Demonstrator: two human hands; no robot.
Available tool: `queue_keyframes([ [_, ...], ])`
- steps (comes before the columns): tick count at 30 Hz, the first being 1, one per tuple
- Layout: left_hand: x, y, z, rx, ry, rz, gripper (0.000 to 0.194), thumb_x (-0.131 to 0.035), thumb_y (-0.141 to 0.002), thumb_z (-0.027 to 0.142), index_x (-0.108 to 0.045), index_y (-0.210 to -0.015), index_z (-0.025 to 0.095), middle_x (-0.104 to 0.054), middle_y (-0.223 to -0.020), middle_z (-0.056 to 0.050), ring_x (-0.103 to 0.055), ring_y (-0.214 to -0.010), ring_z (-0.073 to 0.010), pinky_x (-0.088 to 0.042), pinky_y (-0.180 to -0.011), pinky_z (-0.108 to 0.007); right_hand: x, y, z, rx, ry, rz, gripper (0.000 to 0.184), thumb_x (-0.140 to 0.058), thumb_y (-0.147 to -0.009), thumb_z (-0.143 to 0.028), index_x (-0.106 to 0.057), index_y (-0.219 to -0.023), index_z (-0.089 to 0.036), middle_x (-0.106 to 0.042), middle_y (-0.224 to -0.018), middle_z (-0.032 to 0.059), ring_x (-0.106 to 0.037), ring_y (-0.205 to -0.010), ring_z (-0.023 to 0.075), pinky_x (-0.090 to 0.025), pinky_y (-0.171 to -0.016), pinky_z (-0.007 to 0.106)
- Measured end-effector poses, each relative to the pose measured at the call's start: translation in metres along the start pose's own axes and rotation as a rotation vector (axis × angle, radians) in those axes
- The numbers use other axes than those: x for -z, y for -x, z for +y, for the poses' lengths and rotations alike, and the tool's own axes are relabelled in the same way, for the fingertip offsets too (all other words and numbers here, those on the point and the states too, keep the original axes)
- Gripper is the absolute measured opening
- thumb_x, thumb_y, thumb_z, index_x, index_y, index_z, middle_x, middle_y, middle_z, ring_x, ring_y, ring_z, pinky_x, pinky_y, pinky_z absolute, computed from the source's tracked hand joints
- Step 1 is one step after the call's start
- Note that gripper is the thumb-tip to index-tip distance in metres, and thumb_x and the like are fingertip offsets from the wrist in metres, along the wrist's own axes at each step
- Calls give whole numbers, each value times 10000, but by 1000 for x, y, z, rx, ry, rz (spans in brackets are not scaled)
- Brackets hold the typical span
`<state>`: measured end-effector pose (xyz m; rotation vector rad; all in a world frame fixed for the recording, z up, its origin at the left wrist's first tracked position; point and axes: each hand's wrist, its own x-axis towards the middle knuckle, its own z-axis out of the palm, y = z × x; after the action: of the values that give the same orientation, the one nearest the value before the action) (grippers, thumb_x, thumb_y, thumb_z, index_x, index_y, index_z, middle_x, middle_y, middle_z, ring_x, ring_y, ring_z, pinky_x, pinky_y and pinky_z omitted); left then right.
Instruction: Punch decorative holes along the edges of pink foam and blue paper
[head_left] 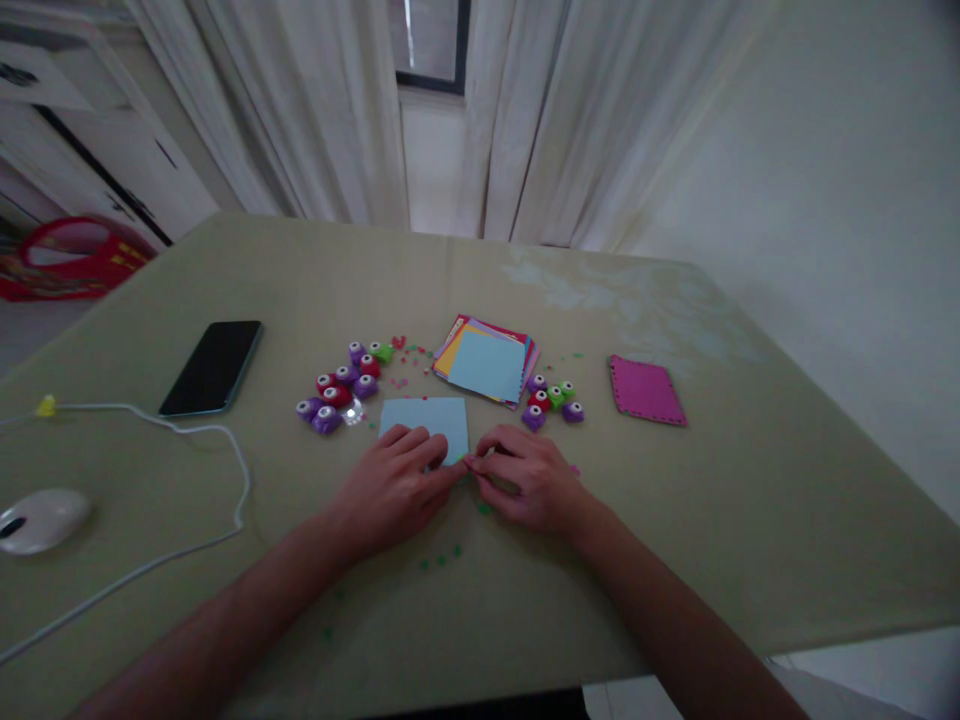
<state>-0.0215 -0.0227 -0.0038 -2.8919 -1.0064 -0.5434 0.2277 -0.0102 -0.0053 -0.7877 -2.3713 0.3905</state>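
Observation:
A light blue paper card (pixel 424 412) lies on the table in front of me, a small red bit at its top edge. My left hand (pixel 401 475) rests over its lower part, fingers curled, the forefinger reaching to the card's right edge. At that edge my right hand (pixel 521 475) has thumb and forefinger pinched together; what is between them is too small to make out. The fingertips of both hands meet there, beside a thin bit of green. The card's lower edge is hidden by my hands.
Small purple, red and green craft punches (pixel 346 374) are grouped left and right (pixel 538 399). Behind lies a stack of coloured paper (pixel 491 362). A magenta card (pixel 646 390) sits right; a phone (pixel 212 368), white cable (pixel 244 470) and mouse (pixel 45 520) left. Green paper bits (pixel 441 560) are scattered nearby.

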Motion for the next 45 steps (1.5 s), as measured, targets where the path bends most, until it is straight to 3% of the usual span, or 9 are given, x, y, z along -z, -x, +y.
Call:
queue_keyframes([
  [9, 2, -2, 3, 26, -51, -42, 249, -692, -980, 171, -743, -1207, 260, -658, -877, -37, -556, -830, -251, -364, -750, -410, -8, 3, 0, -111, -84, 25, 105, -689, -944, -149, -787, -950, -186, -678, -871, 43, -635, -768, 172, -487, -695, 290],
  [17, -6, 6, -4, 26, 79, 116, 382, -533, -1040, 124, -683, -1373, 235, -684, -905, -45, -594, -817, -229, -435, -781, -383, -9, -1, 7, -206, -219, 143, 128, -683, -1002, -215, -750, -1110, -194, -724, -931, 55, -627, -749, 174, -528, -709, 297],
  [19, -9, 9, -11, 109, 139, 149, 372, -504, -1072, 184, -671, -1402, 224, -723, -1006, -72, -638, -891, -238, -482, -835, -391, -6, -2, 7, -188, -180, 94, 223, -738, -994, -276, -722, -1202, -197, -753, -1070, 87, -677, -894, 211, -558, -825, 341],
  [22, -15, 15, -24, 169, 160, 79, 451, -522, -1092, 349, -596, -1525, 246, -689, -1430, -119, -644, -1263, -300, -483, -1082, -472, -4, -3, 6, -125, -106, -39, 367, -818, -956, -358, -692, -1265, -204, -754, -1240, 113, -678, -1141, 268, -525, -1023, 410],
  [26, -25, 22, -37, 179, 124, -85, 578, -533, -1091, 519, -477, -1641, 350, -459, -1717, -52, -483, -1533, -333, -353, -1264, -563, -5, -3, 9, -92, -21, -131, 213, -777, -985, -296, -723, -1175, -218, -787, -1136, 69, -696, -1067, 243, -494, -1028, 396],
  [36, -23, 20, -37, 230, 159, -168, 595, -528, -1086, 554, -476, -1645, 357, -413, -1742, -39, -445, -1567, -335, -334, -1288, -595, 10, -3, 18, -504, 562, 53, 191, -772, -964, -265, -741, -1145, -216, -724, -1265, 124, -606, -1164, 338, -417, -984, 492],
  [39, -22, 19, -36, 226, 157, -164, 589, -534, -1086, 535, -491, -1639, 335, -432, -1731, -66, -456, -1559, -335, -344, -1279, -602, 16, -6, 16, -453, 477, 145, 272, -775, -971, -308, -721, -1225, -225, -709, -1258, 140, -604, -1157, 353, -451, -969, 515],
  [43, -20, 20, -34, 214, 157, -151, 584, -559, -1077, 520, -515, -1622, 314, -462, -1712, -90, -473, -1545, -339, -373, -1256, -604, 36, 2, -12, -208, 182, 490, 97, -703, -1031, -339, -710, -1091, -263, -695, -980, 98, -642, -998, 315, -549, -898, 509],
  [45, -20, 21, -34, 208, 160, -132, 576, -575, -1071, 519, -535, -1607, 311, -481, -1699, -97, -485, -1533, -340, -381, -1249, -598, 46, 14, -31, -156, 79, 460, 118, -653, -1061, -399, -708, -1061, -295, -696, -974, 92, -654, -994, 309, -593, -898, 516],
])
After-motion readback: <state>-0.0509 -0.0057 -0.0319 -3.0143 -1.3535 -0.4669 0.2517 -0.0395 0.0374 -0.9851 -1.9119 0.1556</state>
